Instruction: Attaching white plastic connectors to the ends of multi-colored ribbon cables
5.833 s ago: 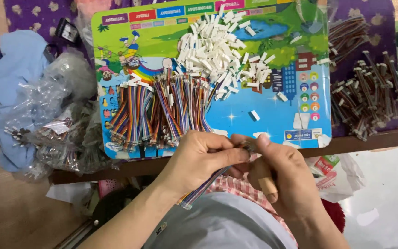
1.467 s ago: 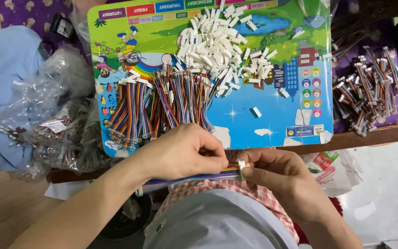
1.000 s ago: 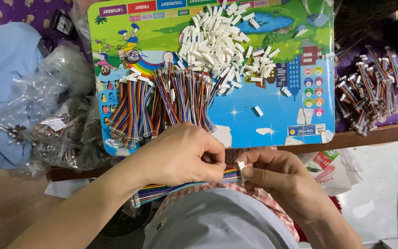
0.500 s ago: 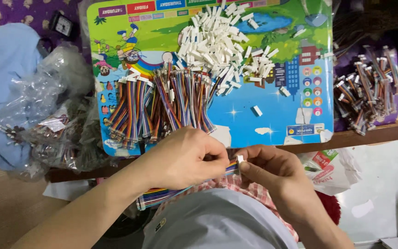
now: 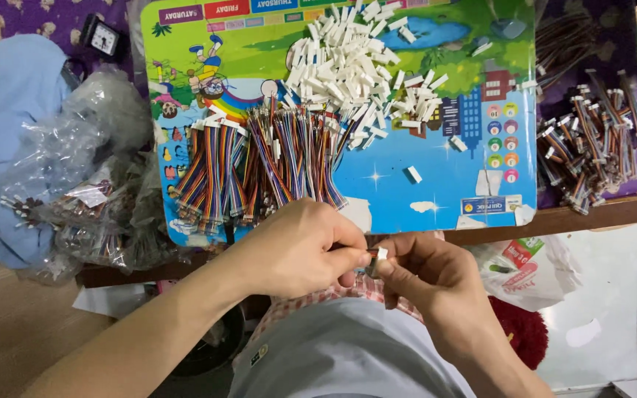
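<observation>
Pinching a small white connector (image 5: 382, 253) between both hands, low in the view and just in front of the table's (image 5: 591, 210) near edge. Left hand (image 5: 300, 247) closed around the wire end, fingertips pressed tight to the connector; right hand (image 5: 430, 274) also closed, thumb and forefinger gripping the white piece from the other side — the two hands touching at the fingertips. Wire itself mostly hidden inside the left fist.

Just beyond, lying on a bright cartoon-printed board (image 5: 436, 177): a row of multicoloured ribbon wire bundles (image 5: 259, 169) fanned side by side, their near ends close to the left knuckles. Further up the board, a loose heap of white connectors (image 5: 355, 70), with one stray white piece (image 5: 413, 175) apart on the blue area. Off to the right, on purple cloth, a pile of finished wires with white ends (image 5: 587, 147). To the left, crumpled clear plastic bags (image 5: 82, 184) holding more parts, resting beside a light blue cloth (image 5: 9, 110) — and a small black clock (image 5: 102, 38) near the top corner.
</observation>
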